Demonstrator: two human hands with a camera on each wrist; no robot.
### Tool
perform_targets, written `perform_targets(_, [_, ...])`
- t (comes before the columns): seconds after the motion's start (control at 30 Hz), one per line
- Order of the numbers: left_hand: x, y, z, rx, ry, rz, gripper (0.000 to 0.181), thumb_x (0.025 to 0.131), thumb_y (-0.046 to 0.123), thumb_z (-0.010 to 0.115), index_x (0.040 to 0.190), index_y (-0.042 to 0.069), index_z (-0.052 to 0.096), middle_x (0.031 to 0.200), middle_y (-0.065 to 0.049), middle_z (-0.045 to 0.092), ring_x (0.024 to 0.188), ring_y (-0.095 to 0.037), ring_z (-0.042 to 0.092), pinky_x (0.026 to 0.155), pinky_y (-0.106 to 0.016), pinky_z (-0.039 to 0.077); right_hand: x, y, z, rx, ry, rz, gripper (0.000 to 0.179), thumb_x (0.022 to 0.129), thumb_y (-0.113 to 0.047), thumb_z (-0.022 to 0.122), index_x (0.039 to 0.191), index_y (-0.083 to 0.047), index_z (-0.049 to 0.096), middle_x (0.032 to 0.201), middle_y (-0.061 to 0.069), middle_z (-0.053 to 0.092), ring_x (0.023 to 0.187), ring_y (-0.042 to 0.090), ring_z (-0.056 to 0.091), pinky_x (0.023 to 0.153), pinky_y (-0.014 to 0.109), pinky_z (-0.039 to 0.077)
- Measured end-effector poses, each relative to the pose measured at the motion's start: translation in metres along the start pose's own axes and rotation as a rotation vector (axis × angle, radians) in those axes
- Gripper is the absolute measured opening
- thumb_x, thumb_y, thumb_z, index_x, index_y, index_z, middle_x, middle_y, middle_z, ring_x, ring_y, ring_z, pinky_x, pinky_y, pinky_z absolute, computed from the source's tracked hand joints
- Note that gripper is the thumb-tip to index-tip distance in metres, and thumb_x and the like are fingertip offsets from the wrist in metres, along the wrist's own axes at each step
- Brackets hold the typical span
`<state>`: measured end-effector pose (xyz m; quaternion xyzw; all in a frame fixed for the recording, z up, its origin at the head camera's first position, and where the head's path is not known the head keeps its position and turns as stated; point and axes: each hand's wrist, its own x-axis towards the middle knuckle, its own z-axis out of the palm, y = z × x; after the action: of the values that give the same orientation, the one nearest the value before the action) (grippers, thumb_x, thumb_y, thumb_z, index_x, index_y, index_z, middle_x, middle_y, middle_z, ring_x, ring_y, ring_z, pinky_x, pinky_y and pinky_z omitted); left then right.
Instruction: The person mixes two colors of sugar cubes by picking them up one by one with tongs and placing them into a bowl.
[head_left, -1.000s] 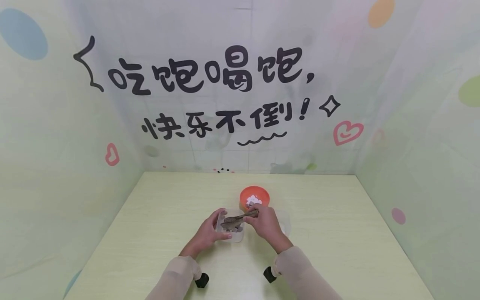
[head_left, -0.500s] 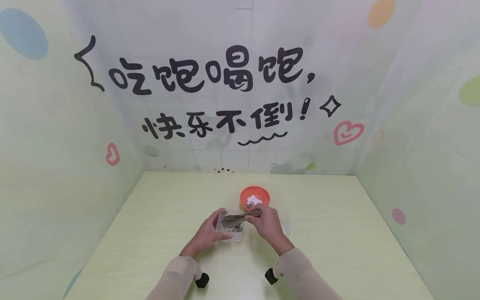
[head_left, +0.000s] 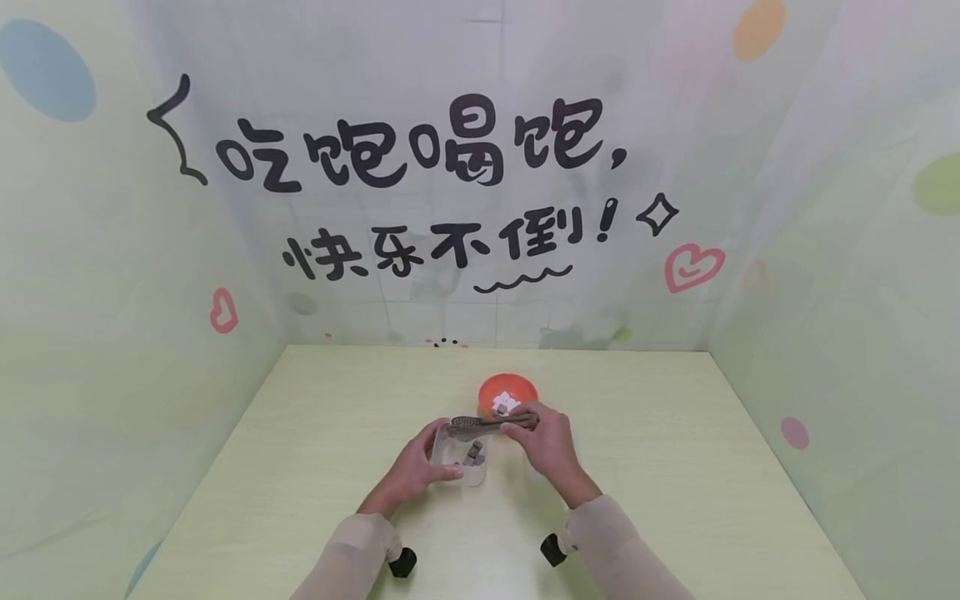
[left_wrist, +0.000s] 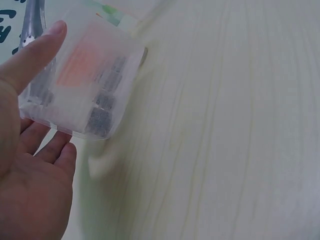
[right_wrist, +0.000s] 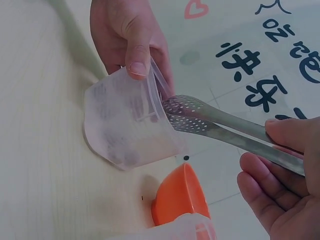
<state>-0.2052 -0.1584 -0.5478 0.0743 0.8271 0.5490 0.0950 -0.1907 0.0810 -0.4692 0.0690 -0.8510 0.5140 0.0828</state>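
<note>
In the head view my left hand (head_left: 416, 458) grips a clear plastic container (right_wrist: 117, 120) by its sides, thumb across the near side. Several grey-brown pieces (head_left: 474, 454) lie in its right part. My right hand (head_left: 553, 446) holds metal tongs (right_wrist: 187, 106) with perforated tips, thumb on one arm and fingers at the other. The tips overlap the far rim of the container in the head view and sit at its mouth in the right wrist view. I cannot tell whether a piece is between them.
Just beyond the hands stands an orange bowl (head_left: 527, 387) holding white pieces (head_left: 504, 402) and a grey-brown one. A second clear plastic item (right_wrist: 195, 227) shows beside the bowl, mostly hidden by my right hand in the head view. The printed backdrop (head_left: 480, 317) rises behind the table (head_left: 337, 392).
The right hand has moved to the right with the tongs, whose tips have risen from among the pieces to the container's far rim. The left hand and container stay about where they were.
</note>
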Motion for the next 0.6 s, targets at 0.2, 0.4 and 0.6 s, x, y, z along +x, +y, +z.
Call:
perform_targets(0.2, [-0.001,0.001,-0.001,-0.007,0.001,-0.002,0.097,0.069,0.025,0.089,0.150,0.014,0.036,0.152,-0.015,0.037,0.139,-0.040,0.030,0.112,-0.052,0.026,0.002,-0.001,-0.010,0.015,0.045,-0.030,0.015,0.081,-0.010,0.079,0.093,-0.009,0.071,0.089,0.003,0.071,0.079,0.018,0.068,0.065,0.030,0.058])
perform_targets(0.4, [-0.001,0.001,0.000,0.007,-0.003,0.002,0.097,0.069,0.024,0.088,0.150,0.013,0.035,0.150,-0.014,0.040,0.139,-0.040,0.031,0.112,-0.053,0.027,0.002,0.002,-0.019,0.040,0.087,-0.072,0.016,0.081,-0.014,0.079,0.094,-0.008,0.071,0.083,0.003,0.071,0.073,0.016,0.066,0.062,0.029,0.055])
perform_targets(0.6, [0.000,0.000,0.000,-0.004,-0.004,0.013,0.098,0.070,0.021,0.088,0.150,0.010,0.034,0.150,-0.015,0.039,0.139,-0.041,0.031,0.112,-0.053,0.026,0.003,0.008,-0.027,0.072,0.131,-0.094,0.015,0.081,-0.012,0.079,0.094,-0.008,0.072,0.081,0.004,0.071,0.070,0.016,0.067,0.058,0.026,0.053])
